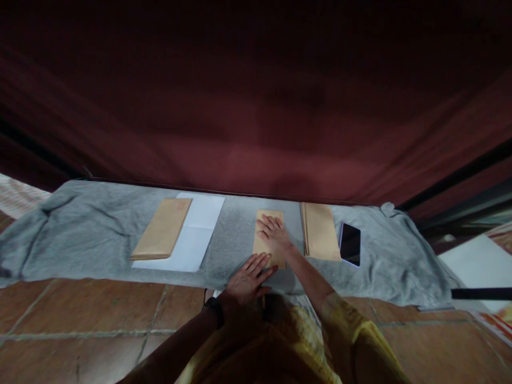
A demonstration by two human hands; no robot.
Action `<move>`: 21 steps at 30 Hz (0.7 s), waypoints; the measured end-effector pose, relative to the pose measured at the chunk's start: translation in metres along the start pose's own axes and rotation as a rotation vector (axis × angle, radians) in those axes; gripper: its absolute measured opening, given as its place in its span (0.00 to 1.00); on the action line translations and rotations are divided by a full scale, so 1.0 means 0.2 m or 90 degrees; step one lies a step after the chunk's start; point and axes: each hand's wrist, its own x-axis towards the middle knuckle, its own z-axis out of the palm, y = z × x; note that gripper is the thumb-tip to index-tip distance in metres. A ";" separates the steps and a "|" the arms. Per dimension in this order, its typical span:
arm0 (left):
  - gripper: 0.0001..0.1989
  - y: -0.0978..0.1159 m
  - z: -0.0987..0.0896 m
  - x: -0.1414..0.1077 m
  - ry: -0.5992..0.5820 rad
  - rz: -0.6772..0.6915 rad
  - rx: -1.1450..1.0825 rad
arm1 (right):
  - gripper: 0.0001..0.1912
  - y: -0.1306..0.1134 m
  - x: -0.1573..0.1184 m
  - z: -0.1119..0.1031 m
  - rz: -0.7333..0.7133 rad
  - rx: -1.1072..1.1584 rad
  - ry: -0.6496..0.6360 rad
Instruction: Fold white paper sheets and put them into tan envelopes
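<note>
The right hand lies flat, fingers spread apart, pressing on a small brown envelope near the middle of the grey cloth spread over the tiled floor. The left hand is also flat and open, its fingertips touching the envelope's near edge at the cloth's front edge. Judged from this, the pressing goes best with both palms firm, one sliding along the fold while the other pins the paper. Just right lies a stack of brown envelopes, then a phone; left, 1 envelope overlaps a white sheet.
</note>
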 end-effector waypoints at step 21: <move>0.31 -0.01 0.02 0.00 0.023 -0.002 0.003 | 0.30 0.00 -0.18 0.00 0.091 0.011 -0.003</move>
